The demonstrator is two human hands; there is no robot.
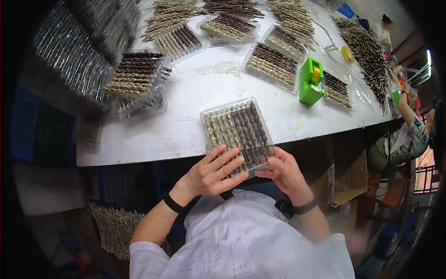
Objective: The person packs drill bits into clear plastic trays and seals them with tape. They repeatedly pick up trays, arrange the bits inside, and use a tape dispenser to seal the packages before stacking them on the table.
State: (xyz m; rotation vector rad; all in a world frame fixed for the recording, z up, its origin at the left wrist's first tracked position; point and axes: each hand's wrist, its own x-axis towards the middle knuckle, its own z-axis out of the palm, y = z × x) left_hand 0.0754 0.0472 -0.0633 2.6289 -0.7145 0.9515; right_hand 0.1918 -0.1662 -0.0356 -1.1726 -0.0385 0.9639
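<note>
A clear plastic case (238, 134) holds a row of twisted sticks, pale gold on the left and dark brown on the right. It lies at the table's front edge, its near end reaching past that edge. My left hand (217, 171) rests with spread fingers on the near left part of the case. With thumb and fingers, my right hand (284, 169) grips the near right corner. Beyond the case and to its right stands a green tape dispenser (311, 83) with a yellow roll.
More filled cases (271, 66) lie across the white table (184, 122), with a stack (137, 80) at left. Loose stick bundles (292, 21) lie at the back. Tall stacks of clear trays (73, 52) rise at far left. A co-worker's arm (407, 104) shows at right.
</note>
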